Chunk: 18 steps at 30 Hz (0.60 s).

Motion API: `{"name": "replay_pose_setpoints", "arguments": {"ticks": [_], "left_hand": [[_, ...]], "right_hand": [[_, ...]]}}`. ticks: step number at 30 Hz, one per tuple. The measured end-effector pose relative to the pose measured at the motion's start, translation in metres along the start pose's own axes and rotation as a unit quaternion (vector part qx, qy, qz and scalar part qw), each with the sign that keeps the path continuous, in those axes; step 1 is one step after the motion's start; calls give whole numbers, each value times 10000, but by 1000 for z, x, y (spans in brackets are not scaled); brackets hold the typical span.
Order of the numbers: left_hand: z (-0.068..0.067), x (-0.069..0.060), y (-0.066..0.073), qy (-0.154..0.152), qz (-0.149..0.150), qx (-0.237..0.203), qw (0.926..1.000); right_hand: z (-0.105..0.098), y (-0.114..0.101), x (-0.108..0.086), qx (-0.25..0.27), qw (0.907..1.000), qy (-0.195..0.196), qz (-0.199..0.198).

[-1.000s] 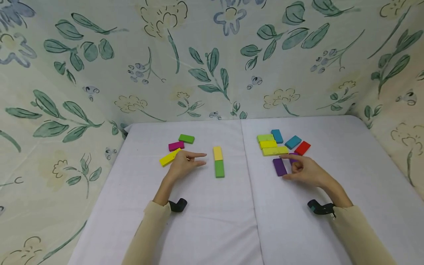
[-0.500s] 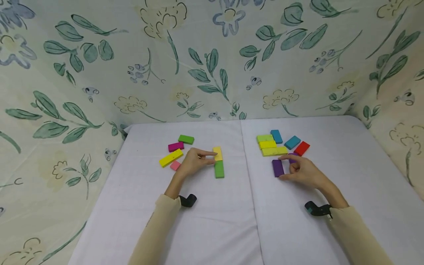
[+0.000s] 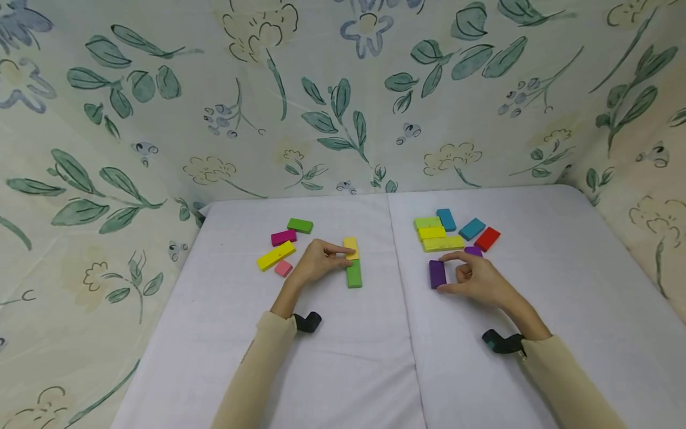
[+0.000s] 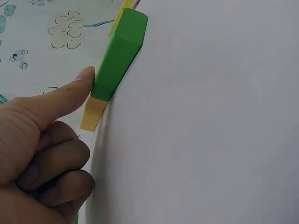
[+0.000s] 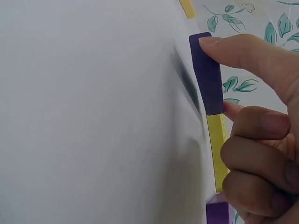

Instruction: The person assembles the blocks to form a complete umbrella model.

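Observation:
My left hand (image 3: 317, 262) reaches over a pale yellow block (image 3: 350, 243) and a green block (image 3: 354, 275), which lie end to end. Index finger and thumb extend over the place where these two meet; in the left wrist view the thumb (image 4: 74, 91) touches near the joint, while the index fingertip is hidden. My right hand (image 3: 477, 277) pinches a dark purple block (image 3: 437, 275) by its ends between thumb and index finger. In the right wrist view the purple block (image 5: 206, 77) has a shadow beside it, and the other fingers are curled.
On the left lie a green block (image 3: 300, 225), a magenta block (image 3: 283, 238), a long yellow block (image 3: 276, 256) and a small pink block (image 3: 283, 269). Several lime, yellow and blue blocks, a red block (image 3: 488, 239) and another purple block (image 3: 474, 251) lie right, on white cloth (image 3: 370, 357).
My left hand has moved right to the yellow and green blocks, uncovering the pink block. My right hand has carried the purple block a little to the left.

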<state>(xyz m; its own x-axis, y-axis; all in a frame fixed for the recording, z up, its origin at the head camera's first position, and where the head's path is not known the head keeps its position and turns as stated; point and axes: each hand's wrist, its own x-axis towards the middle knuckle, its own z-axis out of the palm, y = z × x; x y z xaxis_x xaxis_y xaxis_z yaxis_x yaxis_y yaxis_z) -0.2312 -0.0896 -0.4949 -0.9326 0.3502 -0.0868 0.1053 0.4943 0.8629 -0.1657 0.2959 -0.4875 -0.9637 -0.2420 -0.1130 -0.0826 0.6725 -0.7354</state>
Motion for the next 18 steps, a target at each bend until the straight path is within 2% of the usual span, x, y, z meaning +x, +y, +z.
{"name": "replay_pose_setpoints", "arguments": {"ticks": [5, 18], "left_hand": [[-1, 2, -3, -73, -30, 10, 10000], [-5, 6, -4, -321, -78, -26, 9995]], "right_hand": [[11, -13, 2, 171, 9997, -149, -126], [50, -56, 12, 547, 9930, -885, -558]]}}
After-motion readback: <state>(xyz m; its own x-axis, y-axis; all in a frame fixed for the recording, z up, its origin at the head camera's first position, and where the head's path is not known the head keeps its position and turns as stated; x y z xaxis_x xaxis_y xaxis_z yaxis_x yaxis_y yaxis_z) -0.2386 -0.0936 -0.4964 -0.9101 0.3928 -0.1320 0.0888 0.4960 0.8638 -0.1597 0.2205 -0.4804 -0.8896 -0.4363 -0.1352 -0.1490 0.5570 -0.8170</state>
